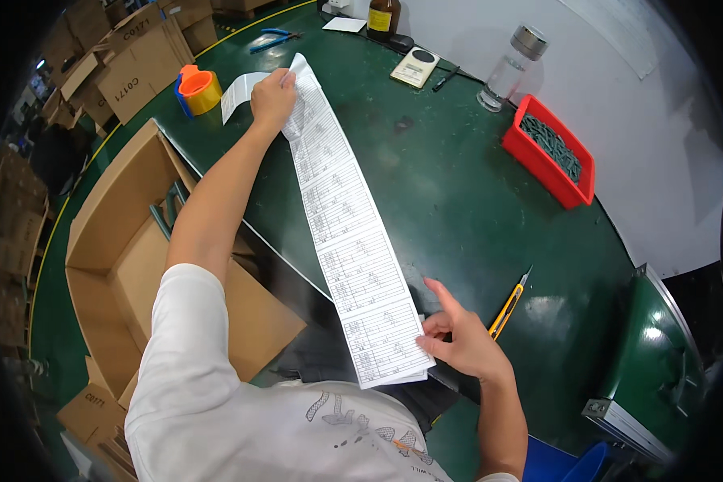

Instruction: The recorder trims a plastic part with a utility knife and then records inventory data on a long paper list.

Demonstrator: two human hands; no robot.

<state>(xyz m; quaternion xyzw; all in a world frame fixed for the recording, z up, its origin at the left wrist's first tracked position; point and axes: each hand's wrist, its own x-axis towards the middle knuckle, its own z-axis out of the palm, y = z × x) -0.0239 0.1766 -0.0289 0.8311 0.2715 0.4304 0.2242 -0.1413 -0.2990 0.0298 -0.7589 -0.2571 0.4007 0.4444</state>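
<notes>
A long white strip of printed label sheets [353, 241] stretches from the far left of the green table to the near edge, with small tables and lines all along it. My left hand [273, 100] is closed around its far end, where the paper is creased. Beyond that hand, another piece of the paper [239, 95] folds off to the left. At the near right corner, my right hand [458, 333] pinches the strip's edge between thumb and curled fingers, its index finger stretched out. More paper layers show under the near end. A yellow utility knife [510, 305] lies beside my right hand.
An open cardboard box [124, 265] stands left, below my left arm. Tape rolls [199, 90] and blue pliers [273, 40] lie at the far left. A red bin [550, 153] of grey-green pieces, a glass bottle [512, 68] and a small scale [415, 66] line the wall.
</notes>
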